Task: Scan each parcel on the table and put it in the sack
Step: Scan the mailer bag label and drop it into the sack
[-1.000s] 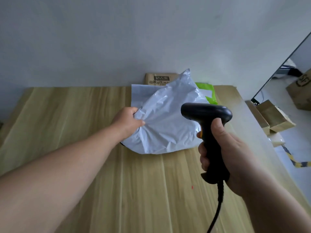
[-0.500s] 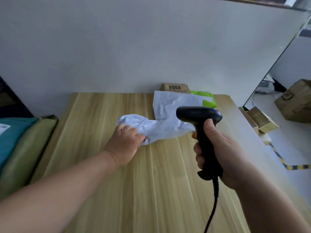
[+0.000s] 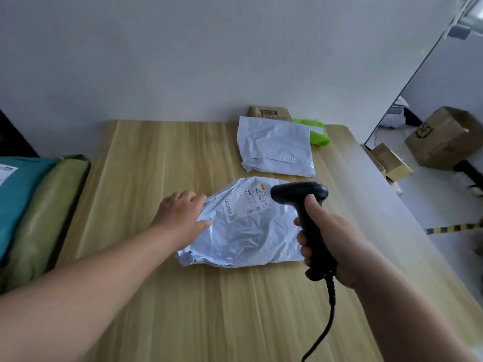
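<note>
A crumpled white poly parcel (image 3: 243, 236) lies label up in the middle of the wooden table (image 3: 162, 314). My left hand (image 3: 183, 215) rests on its left edge with the fingers fairly straight. My right hand (image 3: 332, 246) grips a black barcode scanner (image 3: 300, 194), whose head hovers over the parcel's right side close to the label (image 3: 248, 205). Behind lies a second white parcel (image 3: 274, 150), with a brown parcel (image 3: 269, 112) and a green parcel (image 3: 317, 133) at the wall. An olive-green sack (image 3: 44, 212) stands off the table's left edge.
A teal bag with a white label (image 3: 15, 199) lies in or beside the sack at far left. Cardboard boxes (image 3: 441, 137) sit on the floor to the right of the table. The scanner's cable (image 3: 329, 309) hangs toward me. A wall closes the far side.
My left hand pulled the white parcel toward me and turned it label up; it was held crumpled before and now lies flat. The view widened left, showing the sack.
</note>
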Demonstrator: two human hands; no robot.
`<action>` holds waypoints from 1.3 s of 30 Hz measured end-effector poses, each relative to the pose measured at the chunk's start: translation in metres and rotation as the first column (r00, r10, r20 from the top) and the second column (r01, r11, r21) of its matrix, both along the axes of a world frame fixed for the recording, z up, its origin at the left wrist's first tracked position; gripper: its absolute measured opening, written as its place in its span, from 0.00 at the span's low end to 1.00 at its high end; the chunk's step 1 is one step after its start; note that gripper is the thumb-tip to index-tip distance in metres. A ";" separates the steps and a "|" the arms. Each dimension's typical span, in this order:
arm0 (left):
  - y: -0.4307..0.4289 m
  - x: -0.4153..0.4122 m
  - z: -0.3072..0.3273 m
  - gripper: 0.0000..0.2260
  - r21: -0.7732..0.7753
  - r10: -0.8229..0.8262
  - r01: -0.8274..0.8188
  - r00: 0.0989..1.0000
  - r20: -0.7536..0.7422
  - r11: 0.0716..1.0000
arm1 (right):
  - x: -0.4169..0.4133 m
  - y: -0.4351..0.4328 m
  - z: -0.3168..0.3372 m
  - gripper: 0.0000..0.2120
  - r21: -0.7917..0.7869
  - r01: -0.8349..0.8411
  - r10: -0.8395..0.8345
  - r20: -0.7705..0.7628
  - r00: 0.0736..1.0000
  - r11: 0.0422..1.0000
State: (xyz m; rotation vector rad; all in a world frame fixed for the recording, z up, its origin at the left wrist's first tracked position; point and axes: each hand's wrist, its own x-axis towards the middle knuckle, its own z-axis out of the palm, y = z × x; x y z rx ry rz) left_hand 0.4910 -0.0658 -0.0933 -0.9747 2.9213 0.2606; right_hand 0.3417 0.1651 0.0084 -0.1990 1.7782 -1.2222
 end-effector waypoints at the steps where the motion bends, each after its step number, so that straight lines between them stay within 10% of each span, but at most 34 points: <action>1: -0.003 -0.006 0.001 0.26 0.012 0.025 -0.025 1.000 -0.005 1.000 | -0.003 0.000 -0.001 0.39 0.010 -0.002 0.002 0.001 1.000 1.000; 15: -0.033 -0.166 -0.037 0.45 0.474 0.199 -0.237 0.971 0.131 0.848 | -0.078 0.015 -0.054 0.42 0.005 0.031 -0.031 0.112 0.993 1.000; 22: -0.014 -0.152 -0.054 0.19 0.650 0.388 -0.412 0.902 0.191 0.638 | -0.094 0.019 -0.057 0.43 -0.004 -0.002 0.003 0.124 0.992 1.000; 25: -0.008 -0.134 -0.036 0.13 0.809 0.590 -0.424 0.798 0.122 0.406 | -0.093 0.010 -0.041 0.43 -0.032 -0.025 0.028 0.105 0.994 0.999; 31: -0.007 -0.093 0.031 0.15 0.891 0.848 -0.387 0.531 0.005 0.237 | -0.078 -0.018 0.004 0.31 -0.124 -0.095 0.108 0.099 0.989 0.988; 39: 0.007 -0.045 0.099 0.04 0.945 0.951 -0.246 0.273 -0.147 0.216 | -0.049 -0.045 0.061 0.29 -0.237 -0.181 0.208 0.090 0.974 0.954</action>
